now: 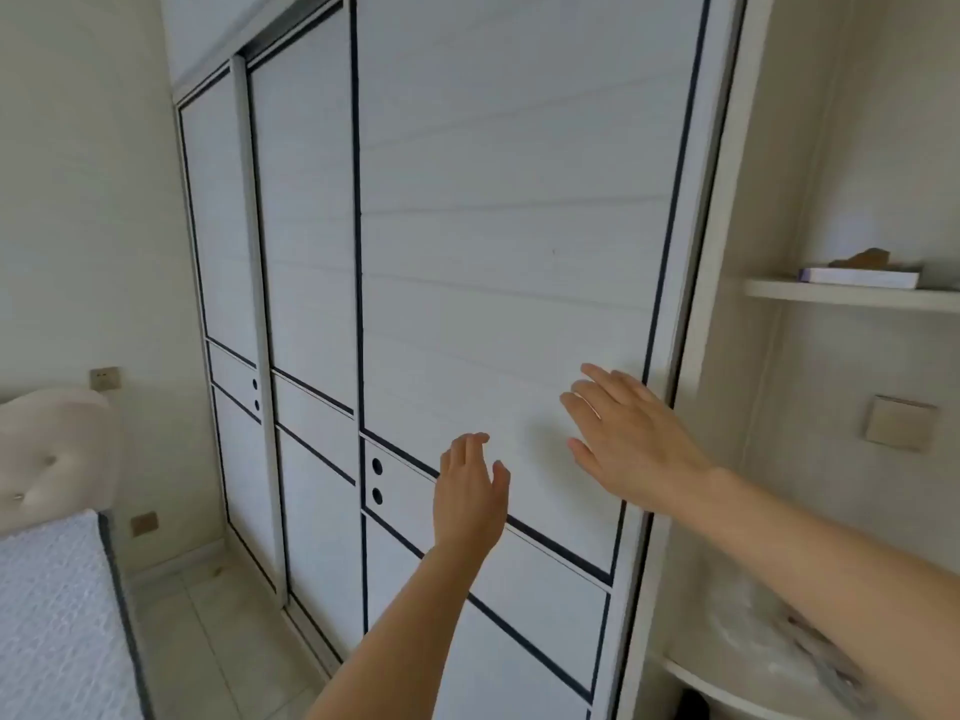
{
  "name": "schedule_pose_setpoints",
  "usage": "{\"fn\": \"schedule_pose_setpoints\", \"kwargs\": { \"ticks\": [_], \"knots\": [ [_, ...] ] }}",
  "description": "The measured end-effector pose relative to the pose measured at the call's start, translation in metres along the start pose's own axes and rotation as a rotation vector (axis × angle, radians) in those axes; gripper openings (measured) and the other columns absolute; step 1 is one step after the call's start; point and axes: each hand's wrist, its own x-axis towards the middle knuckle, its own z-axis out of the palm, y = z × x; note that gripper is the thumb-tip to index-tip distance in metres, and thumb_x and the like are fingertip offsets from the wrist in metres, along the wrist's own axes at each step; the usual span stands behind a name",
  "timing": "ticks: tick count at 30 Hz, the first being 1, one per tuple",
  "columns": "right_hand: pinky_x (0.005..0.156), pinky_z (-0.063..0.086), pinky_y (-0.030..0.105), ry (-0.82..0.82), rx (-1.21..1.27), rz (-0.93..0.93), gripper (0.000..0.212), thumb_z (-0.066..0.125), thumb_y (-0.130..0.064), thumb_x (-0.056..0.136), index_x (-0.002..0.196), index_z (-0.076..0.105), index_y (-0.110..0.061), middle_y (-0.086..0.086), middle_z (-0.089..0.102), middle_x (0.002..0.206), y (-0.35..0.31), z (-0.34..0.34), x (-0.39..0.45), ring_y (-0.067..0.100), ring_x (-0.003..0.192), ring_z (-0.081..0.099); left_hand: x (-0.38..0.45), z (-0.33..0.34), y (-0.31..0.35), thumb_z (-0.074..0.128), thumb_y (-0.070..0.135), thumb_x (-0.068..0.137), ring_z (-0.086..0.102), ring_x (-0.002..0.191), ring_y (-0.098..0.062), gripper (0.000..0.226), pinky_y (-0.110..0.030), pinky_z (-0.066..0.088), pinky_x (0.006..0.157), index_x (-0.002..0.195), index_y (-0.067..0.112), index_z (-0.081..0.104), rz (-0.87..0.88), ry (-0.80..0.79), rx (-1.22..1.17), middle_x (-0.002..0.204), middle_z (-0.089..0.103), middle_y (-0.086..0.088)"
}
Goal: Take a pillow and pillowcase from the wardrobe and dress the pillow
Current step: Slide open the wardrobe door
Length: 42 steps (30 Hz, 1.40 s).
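A tall white wardrobe (pixel 498 210) with dark trim lines fills the middle of the head view; its three sliding doors are closed. My right hand (pixel 628 439) is raised with fingers spread, flat against or just off the nearest door near its right edge. My left hand (pixel 470 491) reaches toward the same door lower down, fingers slightly curled and apart, holding nothing. Two dark round holes (pixel 377 480) sit in the door just left of my left hand. No pillow or pillowcase is visible.
A bed with a white textured cover (pixel 52 615) and a padded headboard (pixel 47 454) stands at the left. Curved corner shelves (pixel 852 296) at the right carry a book; a lower shelf (pixel 737 693) holds a plastic-wrapped item. Pale tiled floor (pixel 218 631) lies between bed and wardrobe.
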Motion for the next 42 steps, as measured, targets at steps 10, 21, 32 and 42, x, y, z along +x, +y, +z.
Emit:
{"fn": "schedule_pose_setpoints", "kwargs": {
  "ticks": [10, 21, 32, 42],
  "knots": [
    [0.109, -0.021, 0.059, -0.063, -0.346, -0.009, 0.066, 0.021, -0.042, 0.101, 0.152, -0.01, -0.014, 0.007, -0.014, 0.161, 0.031, 0.059, 0.066, 0.033, 0.145, -0.023, 0.039, 0.084, -0.008, 0.034, 0.06, 0.097, -0.012, 0.15, -0.009, 0.074, -0.041, 0.007, 0.123, 0.157, 0.034, -0.001, -0.098, -0.157, -0.331, 0.164, -0.014, 0.014],
    [0.106, -0.024, 0.064, -0.074, -0.553, -0.007, 0.067, 0.01, -0.048, 0.099, 0.148, -0.025, -0.017, 0.013, -0.035, 0.154, 0.05, 0.086, 0.077, 0.042, 0.137, -0.034, 0.06, 0.13, 0.016, 0.023, 0.058, 0.101, -0.029, 0.145, -0.004, 0.066, -0.031, -0.009, 0.117, 0.153, 0.042, -0.015, -0.075, -0.088, -0.379, 0.159, -0.029, 0.016],
    [0.106, -0.02, 0.065, -0.041, -0.619, -0.02, 0.066, 0.006, -0.049, 0.099, 0.148, -0.024, -0.016, 0.015, -0.031, 0.155, 0.042, 0.096, 0.099, 0.043, 0.14, -0.03, 0.08, 0.139, 0.016, 0.017, 0.048, 0.103, -0.023, 0.148, -0.011, 0.061, -0.028, -0.012, 0.114, 0.154, 0.033, -0.014, -0.152, 0.05, -0.313, 0.163, -0.022, 0.005],
    [0.109, -0.017, 0.064, -0.017, -0.609, -0.033, 0.067, 0.01, -0.05, 0.1, 0.15, -0.02, -0.016, 0.016, -0.028, 0.156, 0.02, 0.114, 0.147, 0.044, 0.14, -0.028, 0.114, 0.135, -0.02, 0.015, 0.052, 0.101, -0.019, 0.15, -0.013, 0.062, -0.028, -0.009, 0.113, 0.155, 0.034, -0.01, -0.186, 0.121, -0.345, 0.164, -0.018, 0.005]
  ]
}}
